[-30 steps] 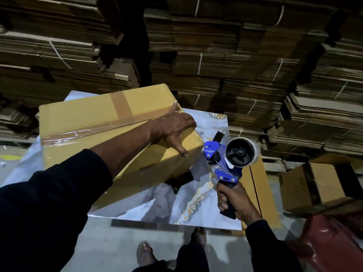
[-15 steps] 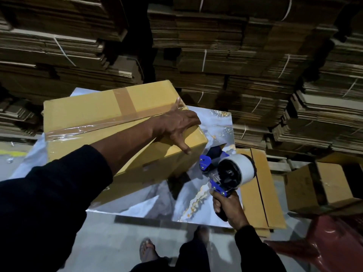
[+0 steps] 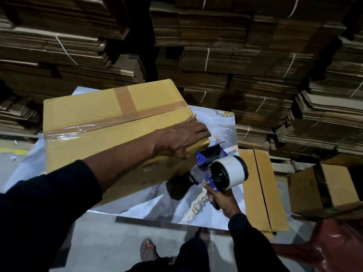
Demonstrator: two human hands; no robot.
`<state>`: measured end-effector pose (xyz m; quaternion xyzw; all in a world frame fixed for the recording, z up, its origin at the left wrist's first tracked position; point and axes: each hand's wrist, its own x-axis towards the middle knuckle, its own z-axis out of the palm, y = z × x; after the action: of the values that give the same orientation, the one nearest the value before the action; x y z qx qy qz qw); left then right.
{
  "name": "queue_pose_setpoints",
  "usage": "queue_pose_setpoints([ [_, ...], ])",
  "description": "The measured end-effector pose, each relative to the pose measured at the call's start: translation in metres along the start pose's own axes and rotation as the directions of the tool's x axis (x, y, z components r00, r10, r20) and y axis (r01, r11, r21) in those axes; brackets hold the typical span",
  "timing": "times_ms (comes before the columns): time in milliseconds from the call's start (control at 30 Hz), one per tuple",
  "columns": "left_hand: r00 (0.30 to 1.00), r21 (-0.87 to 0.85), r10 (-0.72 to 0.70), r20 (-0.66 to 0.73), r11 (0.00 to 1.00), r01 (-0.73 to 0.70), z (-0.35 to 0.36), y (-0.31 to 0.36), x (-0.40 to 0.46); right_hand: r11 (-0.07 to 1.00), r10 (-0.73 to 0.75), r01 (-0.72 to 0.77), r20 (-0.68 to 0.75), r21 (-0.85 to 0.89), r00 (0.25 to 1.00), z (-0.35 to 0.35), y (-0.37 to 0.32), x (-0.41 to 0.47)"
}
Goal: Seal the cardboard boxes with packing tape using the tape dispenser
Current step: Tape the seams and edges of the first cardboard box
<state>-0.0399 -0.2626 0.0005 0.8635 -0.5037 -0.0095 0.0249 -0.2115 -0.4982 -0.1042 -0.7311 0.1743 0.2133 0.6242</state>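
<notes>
Gripping tape dispenser (image 3: 220,169), left hand (image 3: 183,137) flat on box (image 3: 94,122).

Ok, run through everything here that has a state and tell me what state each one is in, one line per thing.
Cardboard box: flaps closed, tape crossing on top.
Tape dispenser: gripped by its handle, at the box's right end.
Left hand: fingers spread, resting on the box corner.
Right hand: curled around the dispenser handle.
Flat carton: folded flat beside the table.

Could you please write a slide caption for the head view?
Left hand steadies a taped box while right hand brings the tape dispenser alongside.
</notes>
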Motion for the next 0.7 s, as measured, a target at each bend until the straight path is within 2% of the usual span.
queue_pose_setpoints([
  [167,0.998,-0.010,-0.053,-0.025,0.999,0.052,0.002,0.018,-0.005,0.998,-0.042,0.041,-0.020,-0.047,0.999,0.000,0.008,0.012],
  [300,0.994,0.045,-0.110,0.003,0.993,0.110,0.004,0.020,-0.004,0.996,-0.083,0.078,-0.104,-0.051,0.991,-0.002,0.020,0.021],
  [433,0.994,0.063,-0.109,0.006,0.992,0.108,0.004,0.023,-0.003,0.991,-0.105,0.093,-0.125,-0.099,0.987,0.003,0.010,0.016],
  [533,0.993,0.013,-0.108,-0.040,0.994,0.109,0.008,0.016,-0.003,0.974,-0.138,0.108,-0.142,-0.201,0.980,0.004,0.004,0.024],
  [700,0.992,-0.024,-0.085,-0.091,0.996,0.084,0.011,0.009,-0.003,0.977,-0.121,0.084,-0.184,-0.195,0.975,-0.004,0.009,0.031],
])
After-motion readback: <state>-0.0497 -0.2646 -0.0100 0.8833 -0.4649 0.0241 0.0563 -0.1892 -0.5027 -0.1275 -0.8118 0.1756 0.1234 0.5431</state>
